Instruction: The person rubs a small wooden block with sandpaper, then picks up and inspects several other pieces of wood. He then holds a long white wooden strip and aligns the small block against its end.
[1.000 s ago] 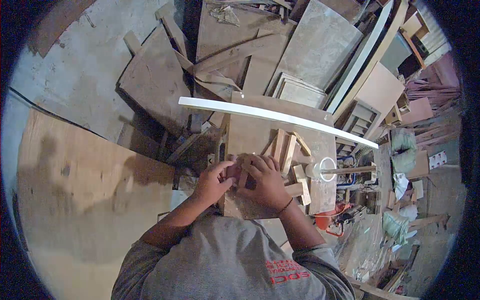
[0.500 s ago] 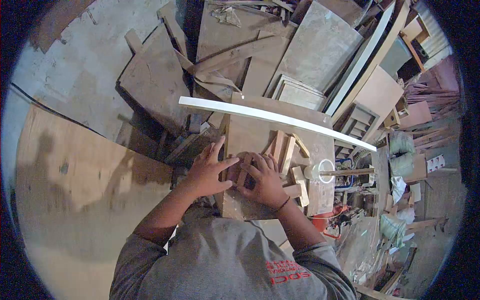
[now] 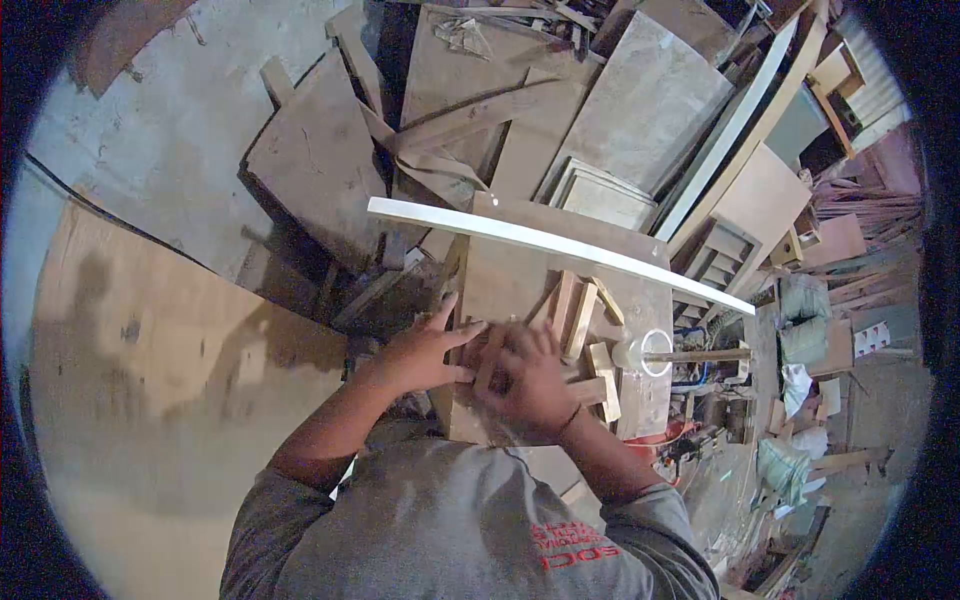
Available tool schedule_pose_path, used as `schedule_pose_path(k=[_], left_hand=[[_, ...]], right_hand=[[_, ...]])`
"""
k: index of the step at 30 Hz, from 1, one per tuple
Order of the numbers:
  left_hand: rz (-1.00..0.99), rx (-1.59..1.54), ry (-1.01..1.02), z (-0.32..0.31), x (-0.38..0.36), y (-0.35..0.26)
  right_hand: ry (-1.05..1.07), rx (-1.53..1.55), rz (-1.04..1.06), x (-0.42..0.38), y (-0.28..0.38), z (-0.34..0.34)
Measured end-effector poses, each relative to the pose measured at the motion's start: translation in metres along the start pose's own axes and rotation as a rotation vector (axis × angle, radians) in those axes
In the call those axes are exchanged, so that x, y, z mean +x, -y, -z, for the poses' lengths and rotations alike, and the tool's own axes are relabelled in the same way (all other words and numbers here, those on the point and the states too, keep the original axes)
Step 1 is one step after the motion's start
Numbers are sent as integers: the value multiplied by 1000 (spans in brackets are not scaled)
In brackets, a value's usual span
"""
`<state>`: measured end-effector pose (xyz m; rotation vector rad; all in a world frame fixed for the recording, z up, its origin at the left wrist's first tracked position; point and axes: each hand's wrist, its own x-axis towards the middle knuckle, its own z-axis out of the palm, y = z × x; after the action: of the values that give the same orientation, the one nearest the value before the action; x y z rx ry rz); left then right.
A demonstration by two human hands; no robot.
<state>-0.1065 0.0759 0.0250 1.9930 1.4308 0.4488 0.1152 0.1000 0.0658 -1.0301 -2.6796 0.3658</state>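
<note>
A small brown wooden piece (image 3: 487,352) lies on the wooden worktop (image 3: 510,260) in front of my body, partly covered by my hands. My left hand (image 3: 425,352) is at its left edge, thumb and fingers spread apart, the tips touching or almost touching it. Over the right side of the piece, my right hand (image 3: 535,375) is curled with bent fingers; motion blurs it, and its fingertips are partly hidden. Beside my right hand lie several light wooden blocks (image 3: 578,320). A dark band circles the right wrist.
A long white bar (image 3: 560,243) crosses the worktop's far side. To the right are a white round container (image 3: 655,353) with a stick across it and cluttered tools. Wooden boards (image 3: 320,150) lie beyond, and a large plywood sheet (image 3: 180,340) is at the left.
My right hand has shifted slightly over the brown piece and is now blurred. My left hand stays at the left edge. The whole view has moved a little.
</note>
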Motion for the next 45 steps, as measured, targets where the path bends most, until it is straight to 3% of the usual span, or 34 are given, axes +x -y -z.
schedule_pose_path(k=[3,6,11,14,18,22,26,30,35,38,42,45], left_hand=[[-5,-16,35,0,2,3],[-6,24,68,-2,7,10],[7,22,64,7,3,-1],[-22,60,49,4,6,7],[-12,95,24,3,0,1],[-19,107,32,2,4,7],[-25,70,40,0,0,4],[-54,146,53,-1,5,12],[8,67,90,1,2,2],[1,54,101,1,5,9],[79,-36,201,17,3,-9],[47,70,210,9,5,3]], right_hand=[[-6,-41,-156,6,-1,5],[22,-71,145,-6,-1,-17],[-38,-28,-150,11,-8,1],[13,-69,140,-11,-2,-22],[-63,54,-187,5,-14,-7],[37,-64,137,-7,3,-12],[-42,24,-172,16,-12,2],[37,-68,127,-5,0,-19],[-85,-71,-180,11,-9,-10],[-28,-28,82,-6,7,-17],[-72,50,-246,15,-15,-5],[-13,-115,6,-3,-4,-19]])
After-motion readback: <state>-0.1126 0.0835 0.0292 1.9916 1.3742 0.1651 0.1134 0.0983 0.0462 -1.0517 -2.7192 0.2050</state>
